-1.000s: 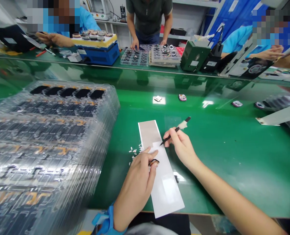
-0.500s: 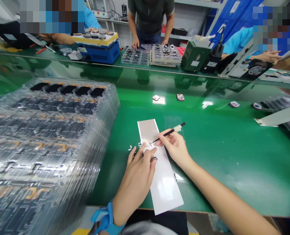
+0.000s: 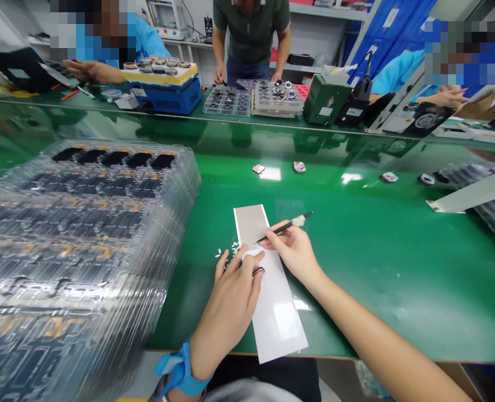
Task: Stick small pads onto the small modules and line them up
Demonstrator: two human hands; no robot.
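The person's left hand [image 3: 234, 304] is at about 7 o'clock from the middle of the view, palm down, with the fingers curved above a white paper strip [image 3: 275, 318]. Its fingers close around a small dark ring [image 3: 258, 271] with a thin golden edge, which sits at the thumb side, just over the strip. A blue wrist strap [image 3: 180, 371] goes around this wrist.

The right hand [image 3: 293, 254] comes in from 5 o'clock, with the forearm lying low and diagonal. Its thumb and first fingers pinch a slim black pointed tool [image 3: 284, 228], and the tip points to the ring, above the strip. A white tuft [image 3: 298, 221] sits near the tool's rear end.

The strip lies flat on a glossy green bench mat [image 3: 376, 268], and its far part is a dull grey-beige sheet [image 3: 249, 223]. Tiny white bits [image 3: 226, 249] lie at its left edge. At 9 o'clock rises a stack of clear ribbed plastic trays [image 3: 83, 234] with black parts and orange strips inside.

At 12 o'clock, across the bench, a co-worker's hands [image 3: 220, 75] rest beside metal trays [image 3: 226, 100]. Labels on a green box [image 3: 325, 100] are too small to read.
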